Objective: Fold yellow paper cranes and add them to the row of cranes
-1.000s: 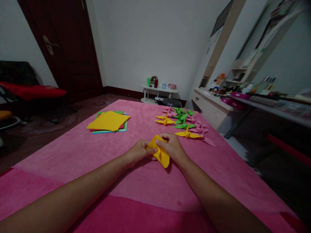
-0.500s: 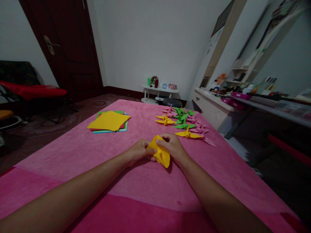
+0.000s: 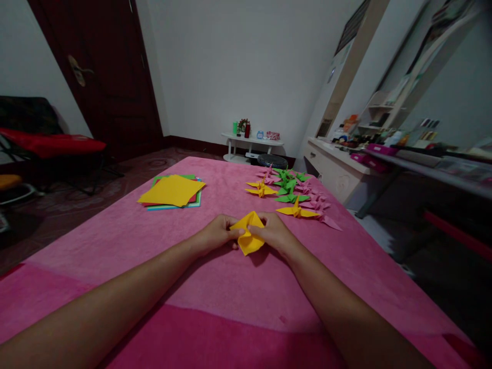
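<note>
A partly folded sheet of yellow origami paper (image 3: 251, 243) is held between both hands above the pink cloth. My left hand (image 3: 220, 233) pinches its left side, thumb on top and fingers tucked beneath. On the other side, my right hand (image 3: 273, 233) grips the paper with its thumb pressed on the near face; its other fingers are mostly hidden behind. Beyond my right hand lie folded paper cranes: a yellow crane (image 3: 297, 209) nearest, another yellow crane (image 3: 262, 189), several green cranes (image 3: 288, 185) and several pink cranes (image 3: 317, 202).
A stack of coloured square sheets, yellow on top (image 3: 171, 190), lies at the left on the pink cloth (image 3: 184, 277). Past the far edge stand a black round stool (image 3: 272, 161) and a small white table (image 3: 230, 137). A cluttered desk (image 3: 434, 166) runs along the right.
The yellow paper has turned in my hands and its near corner now points more to the left. My thumbs have shifted on it, with both hands staying close together.
</note>
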`<state>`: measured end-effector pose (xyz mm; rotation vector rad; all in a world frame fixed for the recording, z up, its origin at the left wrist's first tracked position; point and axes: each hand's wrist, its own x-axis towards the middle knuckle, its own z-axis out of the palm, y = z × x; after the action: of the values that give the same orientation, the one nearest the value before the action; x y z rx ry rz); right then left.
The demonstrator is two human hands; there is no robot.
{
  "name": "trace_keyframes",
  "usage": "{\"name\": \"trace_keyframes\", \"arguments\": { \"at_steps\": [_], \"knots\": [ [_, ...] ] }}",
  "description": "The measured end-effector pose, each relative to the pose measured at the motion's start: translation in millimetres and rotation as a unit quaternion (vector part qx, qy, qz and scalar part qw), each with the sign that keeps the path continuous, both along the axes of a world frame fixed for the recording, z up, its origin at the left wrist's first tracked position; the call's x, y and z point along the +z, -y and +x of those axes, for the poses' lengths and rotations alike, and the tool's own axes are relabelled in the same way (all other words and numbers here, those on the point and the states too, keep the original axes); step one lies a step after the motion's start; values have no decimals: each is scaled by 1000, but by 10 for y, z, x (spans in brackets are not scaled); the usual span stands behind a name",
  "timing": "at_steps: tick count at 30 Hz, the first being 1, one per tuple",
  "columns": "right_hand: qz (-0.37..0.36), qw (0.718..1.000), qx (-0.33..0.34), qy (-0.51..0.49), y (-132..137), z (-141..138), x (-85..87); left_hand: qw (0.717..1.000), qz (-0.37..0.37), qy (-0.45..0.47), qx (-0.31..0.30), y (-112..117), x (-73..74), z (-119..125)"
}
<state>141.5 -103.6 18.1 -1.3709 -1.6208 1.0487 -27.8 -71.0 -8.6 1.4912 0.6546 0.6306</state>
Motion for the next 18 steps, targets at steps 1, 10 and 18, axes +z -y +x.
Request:
{"name": "trace_keyframes", "arguments": {
  "at_steps": [1,10,18],
  "knots": [
    [-3,1000,14,2,14,12,40,1000,-3,-11,-24,-14,20,-18],
    [202,949,155,187,117,-18,227,995,-4,-50,-82,-10,138,-86],
    [206,924,85,311,133,-55,171,1000,1,-28,7,-14,176,-60]
  ]
}}
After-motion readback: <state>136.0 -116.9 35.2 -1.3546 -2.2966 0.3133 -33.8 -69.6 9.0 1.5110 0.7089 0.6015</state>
